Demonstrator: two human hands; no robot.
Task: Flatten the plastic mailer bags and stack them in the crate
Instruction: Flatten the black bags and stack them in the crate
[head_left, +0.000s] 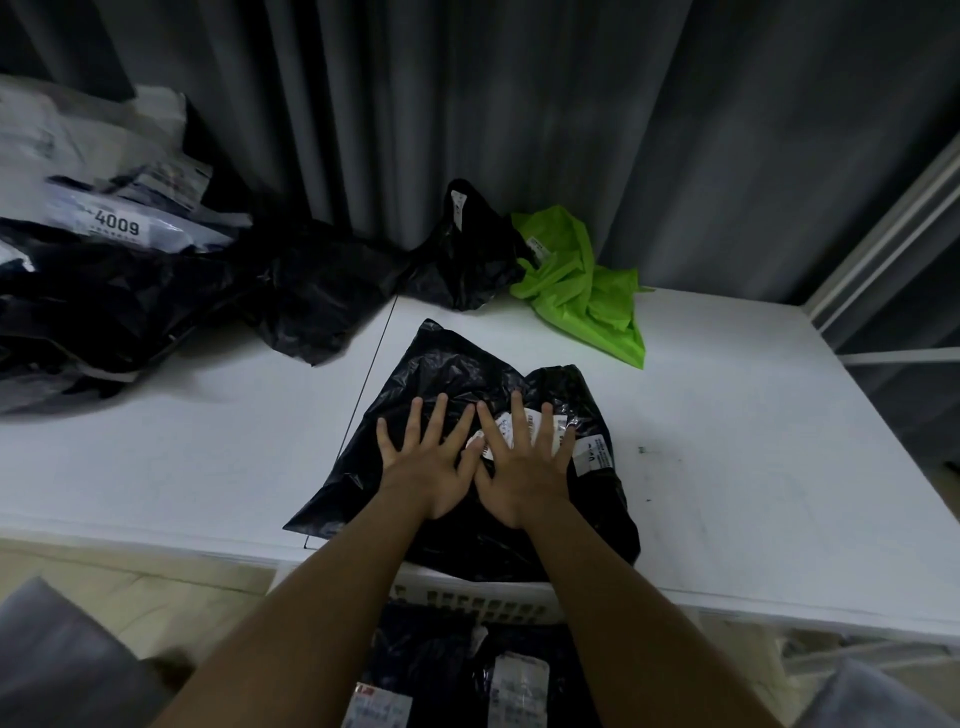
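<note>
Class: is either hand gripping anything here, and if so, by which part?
Nothing is gripped. The left hand and right hand press flat, fingers spread, on the middle of the black mailer bag.

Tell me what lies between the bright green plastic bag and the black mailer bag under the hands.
Bare white table, seen from the head camera.
</note>
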